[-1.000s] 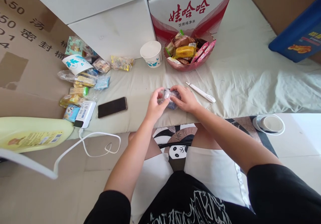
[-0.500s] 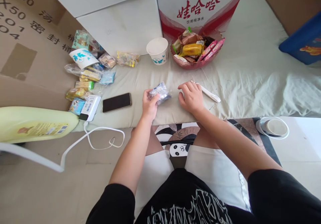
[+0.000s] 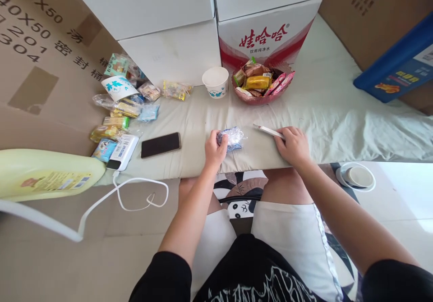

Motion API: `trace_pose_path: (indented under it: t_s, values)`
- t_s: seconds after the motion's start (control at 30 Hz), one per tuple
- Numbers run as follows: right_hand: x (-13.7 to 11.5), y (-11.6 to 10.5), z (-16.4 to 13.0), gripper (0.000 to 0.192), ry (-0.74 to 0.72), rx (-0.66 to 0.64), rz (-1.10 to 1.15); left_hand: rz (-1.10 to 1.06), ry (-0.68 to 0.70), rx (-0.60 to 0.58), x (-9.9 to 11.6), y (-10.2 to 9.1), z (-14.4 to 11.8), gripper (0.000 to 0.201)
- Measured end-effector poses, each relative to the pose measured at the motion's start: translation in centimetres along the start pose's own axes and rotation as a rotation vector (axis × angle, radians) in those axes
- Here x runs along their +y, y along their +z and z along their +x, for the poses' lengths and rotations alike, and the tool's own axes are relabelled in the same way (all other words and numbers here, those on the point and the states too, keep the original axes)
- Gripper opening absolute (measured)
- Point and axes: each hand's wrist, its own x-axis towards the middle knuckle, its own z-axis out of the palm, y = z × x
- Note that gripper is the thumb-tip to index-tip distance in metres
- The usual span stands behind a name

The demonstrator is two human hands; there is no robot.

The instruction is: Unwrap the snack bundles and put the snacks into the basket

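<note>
My left hand (image 3: 215, 148) is closed on a crinkled clear-and-blue plastic packet (image 3: 232, 139), thumb on top, just over the cloth near the front edge. To its right, my right hand (image 3: 293, 145) grips the near end of a slim white utility knife (image 3: 269, 131). The knife's narrow greyish tip points left, toward the packet but apart from it. What the packet contains cannot be made out.
Behind the hands stand a paper cup (image 3: 215, 82) and a pink bowl (image 3: 257, 98) of wrapped snacks. A phone (image 3: 160, 145), a white corded device (image 3: 123, 152) and several snack packets lie left. White boxes (image 3: 169, 49) line the back; a blue container (image 3: 389, 79) stands right.
My right hand has moved right and taken hold of the utility knife, turning its tip leftward. My left hand still holds the packet, now slightly lower and further right. The view has shifted.
</note>
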Motion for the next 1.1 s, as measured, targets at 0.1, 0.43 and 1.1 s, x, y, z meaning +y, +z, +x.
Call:
trace_pose_path:
  t_s: [0.1, 0.43, 1.1]
  values:
    - [-2.4, -0.6, -1.5, 0.032, 0.071, -0.096, 0.193, -0.06, -0.027, 0.009, 0.0, -0.1, 0.0, 0.026]
    - [-10.0, 0.8, -5.4, 0.044, 0.067, -0.205, 0.406, -0.136, 0.004, -0.06, -0.4, -0.4, 0.0, 0.033]
    - [-5.5, -2.1, -8.8, 0.04, 0.091, -0.229, 0.327, -0.073, -0.016, 0.005, -0.3, 0.1, 0.1, 0.037]
